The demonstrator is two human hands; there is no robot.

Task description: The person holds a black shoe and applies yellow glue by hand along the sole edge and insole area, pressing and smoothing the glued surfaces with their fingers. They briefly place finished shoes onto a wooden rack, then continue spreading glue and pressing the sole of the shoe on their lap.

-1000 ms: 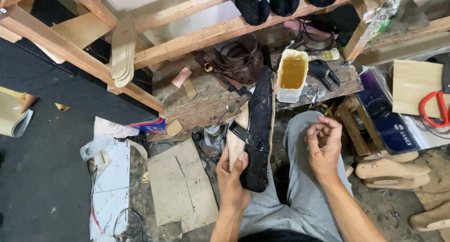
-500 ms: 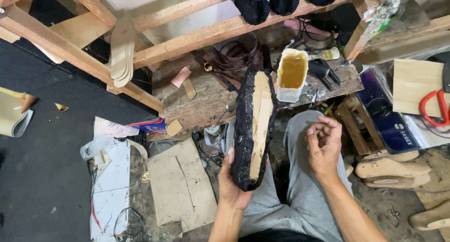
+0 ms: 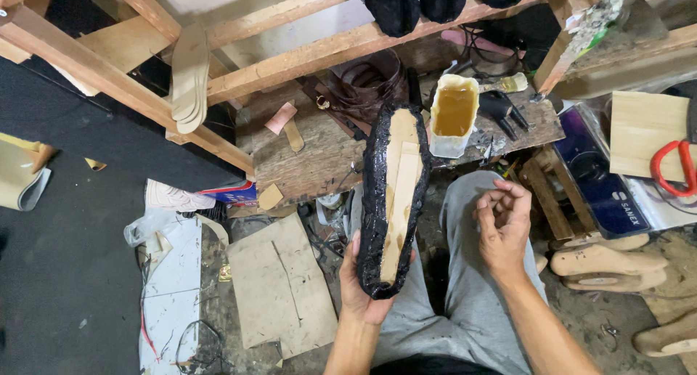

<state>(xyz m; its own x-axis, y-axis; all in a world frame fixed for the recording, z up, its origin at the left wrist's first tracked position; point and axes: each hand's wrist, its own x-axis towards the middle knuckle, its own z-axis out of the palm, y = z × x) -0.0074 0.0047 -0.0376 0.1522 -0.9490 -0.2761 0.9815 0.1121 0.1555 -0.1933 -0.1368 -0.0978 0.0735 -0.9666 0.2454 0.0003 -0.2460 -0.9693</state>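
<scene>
From the head camera we see our left hand [image 3: 363, 284] low in the middle of the frame, palm up, fingers wrapped around the heel end of a black shoe upper on a wooden last [image 3: 392, 201], which points up toward the glue tub [image 3: 454, 113] on the worn wooden bench [image 3: 319, 153]. Our right hand [image 3: 501, 226] floats just right of the middle above our grey trouser leg [image 3: 472, 302], fingers curled loosely and holding nothing.
</scene>
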